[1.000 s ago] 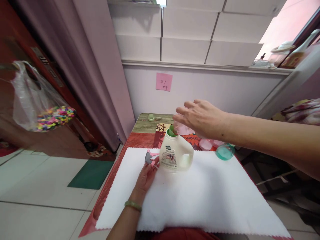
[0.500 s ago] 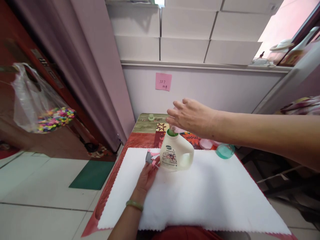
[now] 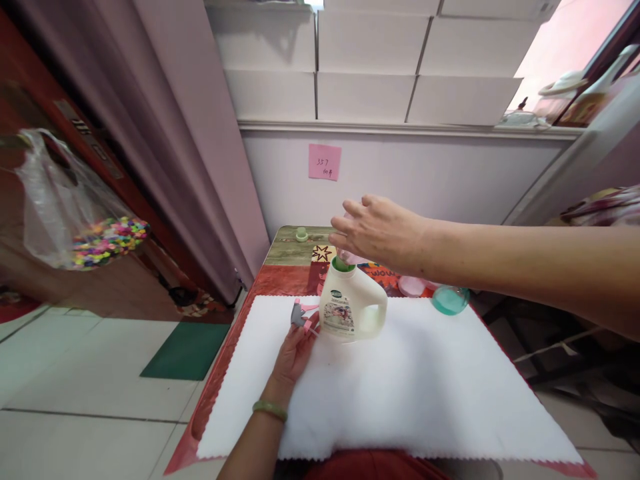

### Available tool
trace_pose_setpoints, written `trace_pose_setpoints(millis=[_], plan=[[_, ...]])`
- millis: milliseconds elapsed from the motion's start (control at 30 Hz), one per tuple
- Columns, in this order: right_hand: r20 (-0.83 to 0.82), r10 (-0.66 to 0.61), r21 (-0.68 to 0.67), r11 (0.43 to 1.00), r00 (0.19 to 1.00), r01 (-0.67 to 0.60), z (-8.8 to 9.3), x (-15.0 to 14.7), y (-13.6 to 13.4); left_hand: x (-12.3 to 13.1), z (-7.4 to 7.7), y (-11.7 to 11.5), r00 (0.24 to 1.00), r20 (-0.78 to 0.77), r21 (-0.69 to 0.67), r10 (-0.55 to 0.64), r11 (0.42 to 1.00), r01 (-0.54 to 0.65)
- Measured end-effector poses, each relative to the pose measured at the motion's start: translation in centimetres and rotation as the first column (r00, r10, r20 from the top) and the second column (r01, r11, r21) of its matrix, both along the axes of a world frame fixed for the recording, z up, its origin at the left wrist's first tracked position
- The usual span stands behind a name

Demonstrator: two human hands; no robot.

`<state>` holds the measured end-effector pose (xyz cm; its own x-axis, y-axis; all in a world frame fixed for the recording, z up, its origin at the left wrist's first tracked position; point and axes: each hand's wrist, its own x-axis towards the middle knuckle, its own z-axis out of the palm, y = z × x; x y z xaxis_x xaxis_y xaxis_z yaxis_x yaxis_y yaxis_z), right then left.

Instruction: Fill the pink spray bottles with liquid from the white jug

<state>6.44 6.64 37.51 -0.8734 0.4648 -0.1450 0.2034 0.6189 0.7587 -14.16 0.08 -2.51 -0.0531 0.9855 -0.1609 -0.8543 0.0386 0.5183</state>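
A cream detergent jug (image 3: 357, 307) with a green-rimmed mouth stands upright on the white mat (image 3: 400, 393). Over that mouth, my right hand (image 3: 373, 227) is closed around a pinkish see-through bottle (image 3: 349, 256), which looks tipped neck down; my fingers hide most of it. Beside the jug's left side, my left hand (image 3: 296, 350) grips a grey and pink spray trigger head (image 3: 299, 315) with its fingers close to or against the jug. The green cap (image 3: 301, 234) lies at the table's far left corner.
Right of the jug, a round clear container of teal stuff (image 3: 451, 300) and a pink round lid (image 3: 411, 286) sit near the mat's far edge. A pink note (image 3: 325, 162) is on the wall behind. A plastic bag of colourful bits (image 3: 110, 241) hangs from the door at left.
Almost nothing differs. Both hands, the jug and the inverted bottle keep their places; the view has shifted very slightly.
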Motion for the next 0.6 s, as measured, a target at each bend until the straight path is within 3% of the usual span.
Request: trace_pose_setpoints(millis=[600], plan=[[-0.032,0.029,0.019,0.999,0.999,-0.028,-0.41,0.48,0.32,-0.08,0.07,-0.02,1.000,-0.011,-0.001,-0.009,1.000,0.009]])
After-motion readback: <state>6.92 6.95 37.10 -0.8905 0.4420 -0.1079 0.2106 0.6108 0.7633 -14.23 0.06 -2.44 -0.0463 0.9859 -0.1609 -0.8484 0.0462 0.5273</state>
